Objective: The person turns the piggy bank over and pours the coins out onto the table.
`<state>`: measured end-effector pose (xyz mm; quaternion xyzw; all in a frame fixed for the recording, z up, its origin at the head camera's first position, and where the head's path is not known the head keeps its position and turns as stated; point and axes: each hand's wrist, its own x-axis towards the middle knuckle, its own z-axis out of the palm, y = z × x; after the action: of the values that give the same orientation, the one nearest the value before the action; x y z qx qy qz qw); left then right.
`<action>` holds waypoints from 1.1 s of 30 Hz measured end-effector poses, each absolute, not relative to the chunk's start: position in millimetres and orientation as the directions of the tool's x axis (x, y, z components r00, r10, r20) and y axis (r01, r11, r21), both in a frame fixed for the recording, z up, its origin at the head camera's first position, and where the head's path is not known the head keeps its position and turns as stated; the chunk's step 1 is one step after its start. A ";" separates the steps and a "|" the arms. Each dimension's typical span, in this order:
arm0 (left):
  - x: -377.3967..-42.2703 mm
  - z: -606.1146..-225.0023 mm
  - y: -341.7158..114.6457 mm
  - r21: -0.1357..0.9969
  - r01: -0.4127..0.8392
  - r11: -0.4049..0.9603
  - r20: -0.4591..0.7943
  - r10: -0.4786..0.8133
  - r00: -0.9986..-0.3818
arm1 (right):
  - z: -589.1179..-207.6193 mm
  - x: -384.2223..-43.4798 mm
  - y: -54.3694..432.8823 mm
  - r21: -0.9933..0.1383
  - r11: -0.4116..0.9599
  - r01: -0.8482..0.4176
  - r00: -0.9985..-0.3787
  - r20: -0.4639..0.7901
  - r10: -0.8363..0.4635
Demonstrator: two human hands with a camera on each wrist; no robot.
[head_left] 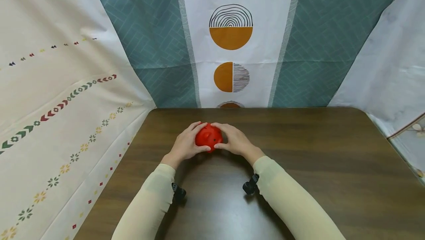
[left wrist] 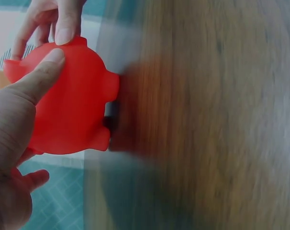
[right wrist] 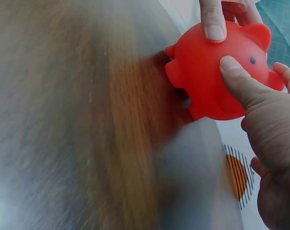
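A red piggy bank [head_left: 208, 136] is held between both hands near the table's far side. My left hand [head_left: 186, 143] grips its left side and my right hand [head_left: 236, 140] grips its right side, thumbs toward me. In the left wrist view the rounded red body [left wrist: 71, 105] shows its stubby feet close to the tabletop; whether they touch it I cannot tell. From the right wrist, a dark eye [right wrist: 252, 60], an ear and the snout are visible on the pig's right side. Fingers behind the pig are partly hidden.
The brown wooden table [head_left: 318, 151] ends at a straight far edge. Behind it hangs a teal and white patterned cloth [head_left: 159, 29]. A cream cloth with small motifs [head_left: 73, 122] borders the left side, and white fabric [head_left: 385, 74] hangs at the right.
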<state>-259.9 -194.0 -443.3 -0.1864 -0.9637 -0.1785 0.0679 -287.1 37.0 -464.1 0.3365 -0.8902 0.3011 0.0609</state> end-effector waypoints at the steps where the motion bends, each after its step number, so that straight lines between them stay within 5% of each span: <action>1: -259.4 -443.4 -190.3 0.321 0.390 0.863 0.197 0.342 -0.919 | -464.2 -285.0 41.1 -0.497 0.594 -0.633 -0.769 0.313 -0.557; 21: -243.7 -445.5 -124.5 0.270 0.532 0.803 0.219 0.487 -0.846 | -468.2 -242.5 110.1 -0.484 0.645 -0.591 -0.806 0.353 -0.474; 33: -235.3 -443.5 -101.3 0.372 0.528 0.763 0.169 0.504 -0.847 | -465.6 -227.5 132.3 -0.523 0.635 -0.568 -0.823 0.354 -0.445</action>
<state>-235.3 -101.3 -443.5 -0.2749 -0.9385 -0.2068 0.0296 -227.5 132.3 -465.6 0.2818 -0.8991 0.3209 0.0960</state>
